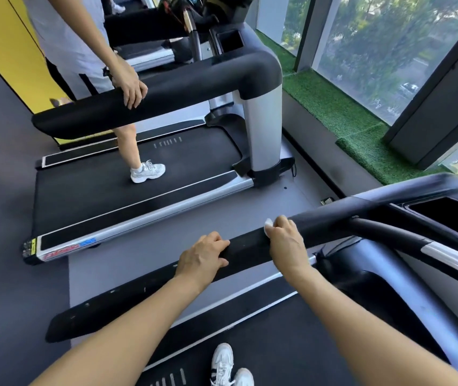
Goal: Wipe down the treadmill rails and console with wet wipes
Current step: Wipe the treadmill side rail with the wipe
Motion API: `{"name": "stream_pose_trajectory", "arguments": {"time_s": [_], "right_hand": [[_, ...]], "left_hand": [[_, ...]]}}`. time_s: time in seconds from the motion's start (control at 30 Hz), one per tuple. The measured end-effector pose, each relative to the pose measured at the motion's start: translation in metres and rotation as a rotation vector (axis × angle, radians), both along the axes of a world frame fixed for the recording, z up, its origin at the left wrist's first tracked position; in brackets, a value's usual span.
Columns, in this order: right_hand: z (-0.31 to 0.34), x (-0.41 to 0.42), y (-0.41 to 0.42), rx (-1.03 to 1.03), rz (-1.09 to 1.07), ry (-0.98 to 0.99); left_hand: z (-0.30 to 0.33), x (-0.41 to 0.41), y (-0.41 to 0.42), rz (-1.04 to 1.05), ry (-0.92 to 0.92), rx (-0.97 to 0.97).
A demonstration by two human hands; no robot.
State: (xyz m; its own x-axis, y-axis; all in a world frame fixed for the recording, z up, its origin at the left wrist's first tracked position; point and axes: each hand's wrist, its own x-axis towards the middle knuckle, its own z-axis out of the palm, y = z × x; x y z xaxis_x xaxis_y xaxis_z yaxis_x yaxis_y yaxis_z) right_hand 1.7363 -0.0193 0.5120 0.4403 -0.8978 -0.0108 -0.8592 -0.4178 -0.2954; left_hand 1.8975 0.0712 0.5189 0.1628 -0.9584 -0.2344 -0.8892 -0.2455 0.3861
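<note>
Treadmill rail [149, 299], black and padded, runs diagonally under both hands. Left hand [202, 257] rests on it with fingers curled over its top. Right hand [286, 240] grips farther along, fingers clamped on a white wet wipe [268, 222] pressed against the rail.

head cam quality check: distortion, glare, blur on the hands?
Head view: strong wide-angle bowing, the window frames lean and the near rail curves; daylight from the windows at right, soft sheen on the far rail, no harsh glare; left hand, right hand and wipe are reasonably sharp; trees outside look soft and smeared.
</note>
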Motion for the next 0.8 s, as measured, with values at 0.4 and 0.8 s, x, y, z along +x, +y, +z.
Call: {"name": "stream_pose_trajectory", "arguments": {"time_s": [0.4, 0.8], "right_hand": [[0.005, -0.029, -0.016, -0.069, 0.002, -0.019], [0.006, -0.029, -0.019, 0.032, 0.053, 0.017]], "left_hand": [[-0.009, 0.022, 0.028, 0.159, -0.063, 0.030], [-0.024, 0.022, 0.029, 0.233, -0.039, -0.023]]}}
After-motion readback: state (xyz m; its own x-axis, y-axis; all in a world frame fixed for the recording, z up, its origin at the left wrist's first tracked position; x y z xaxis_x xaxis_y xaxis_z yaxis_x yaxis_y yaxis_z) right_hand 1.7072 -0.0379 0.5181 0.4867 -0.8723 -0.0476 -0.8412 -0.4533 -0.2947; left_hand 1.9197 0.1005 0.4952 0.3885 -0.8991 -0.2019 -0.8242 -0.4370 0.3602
